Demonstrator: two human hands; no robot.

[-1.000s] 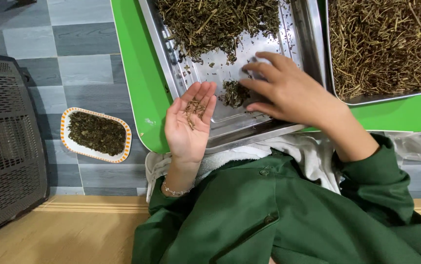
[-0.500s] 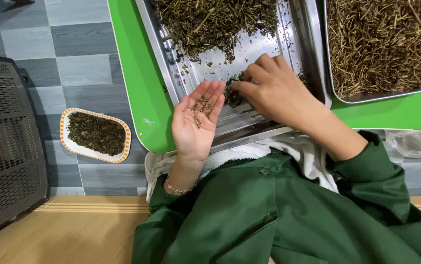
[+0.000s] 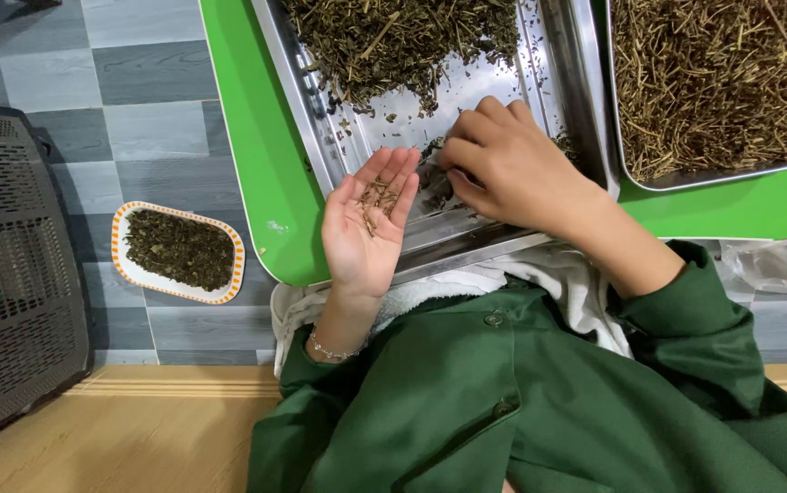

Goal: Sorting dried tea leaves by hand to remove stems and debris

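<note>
Head view looks down on your two hands over a steel tray (image 3: 320,137) that lies on a green worktop (image 3: 257,183). Your left hand (image 3: 366,228) is turned palm up, flat and wide open, at the near left part of the tray. A few short brown stems (image 3: 375,199) lie on its fingers, loose, not gripped. A thin bracelet (image 3: 331,351) sits on the left wrist.

Your right hand (image 3: 503,169) is palm down on the tray, just beside the left fingertips. Its fingers are curled narrow and pinched together at a small dark clump of dried leaves (image 3: 435,187) on the tray floor. You cannot tell from here whether the fingertips really hold a piece or only touch it.

Further up the same tray is the big pile of dried leaves and stems (image 3: 403,41), well apart from the small clump, with bare metal between them. To the right, a second steel tray (image 3: 635,178) holds a full layer of pale sorted stems (image 3: 722,78).

On the grey tiled floor (image 3: 138,100) at the left stands a small white dish with an orange rim (image 3: 120,256), filled with dark leaf pieces. A dark plastic crate (image 3: 10,265) is at the far left. A white cloth (image 3: 558,274) lies over your green sleeves and lap.
</note>
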